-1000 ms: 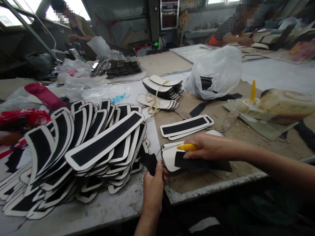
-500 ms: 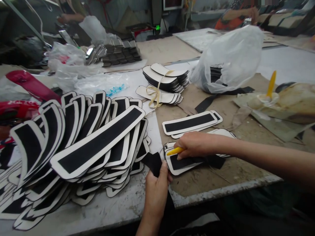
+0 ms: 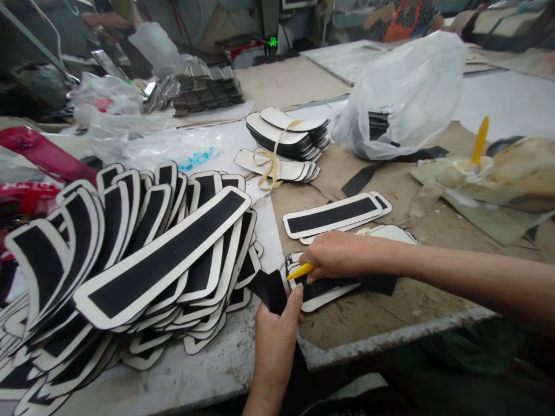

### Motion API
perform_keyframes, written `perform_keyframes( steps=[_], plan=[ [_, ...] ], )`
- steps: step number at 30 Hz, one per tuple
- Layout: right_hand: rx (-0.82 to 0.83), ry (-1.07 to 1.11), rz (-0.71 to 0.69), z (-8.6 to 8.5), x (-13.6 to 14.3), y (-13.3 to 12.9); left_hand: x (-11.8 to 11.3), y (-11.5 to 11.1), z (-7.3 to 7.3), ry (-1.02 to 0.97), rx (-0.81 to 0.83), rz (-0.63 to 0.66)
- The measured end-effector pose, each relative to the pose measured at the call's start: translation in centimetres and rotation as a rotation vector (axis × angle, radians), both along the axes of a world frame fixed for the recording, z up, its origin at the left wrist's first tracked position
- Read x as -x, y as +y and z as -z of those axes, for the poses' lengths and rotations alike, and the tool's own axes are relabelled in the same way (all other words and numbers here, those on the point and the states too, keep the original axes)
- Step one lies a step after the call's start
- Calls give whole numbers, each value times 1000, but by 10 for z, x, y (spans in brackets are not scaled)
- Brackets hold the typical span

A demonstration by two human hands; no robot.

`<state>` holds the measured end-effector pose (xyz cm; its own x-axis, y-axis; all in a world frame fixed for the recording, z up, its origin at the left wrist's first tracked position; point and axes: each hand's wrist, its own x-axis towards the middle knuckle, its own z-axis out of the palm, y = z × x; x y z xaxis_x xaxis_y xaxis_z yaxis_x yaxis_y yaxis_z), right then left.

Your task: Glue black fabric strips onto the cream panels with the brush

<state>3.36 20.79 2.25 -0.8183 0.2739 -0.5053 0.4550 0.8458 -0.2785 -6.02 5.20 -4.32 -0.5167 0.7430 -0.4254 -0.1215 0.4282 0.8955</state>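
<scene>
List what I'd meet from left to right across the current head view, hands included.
Heap of black-and-white pieces → left hand holding a black strip → right hand holding a yellow tool → upright yellow tip.

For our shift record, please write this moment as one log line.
left hand: holds black strip | right hand: holds yellow tool near end of panel | pile: left of hands | bundle: beyond hands

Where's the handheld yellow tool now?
Head view, just right of and below centre: the yellow tool is in the right hand, over the left end of a black-and-white piece, tip near the left hand.
</scene>
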Motion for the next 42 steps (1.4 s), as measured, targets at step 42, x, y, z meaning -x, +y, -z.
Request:
perform_keyframes(
  steps=[42],
  plan=[
    [-245, -67, 733, 13, -138, 24, 3, 5, 13, 147, 167, -72]
  ],
)
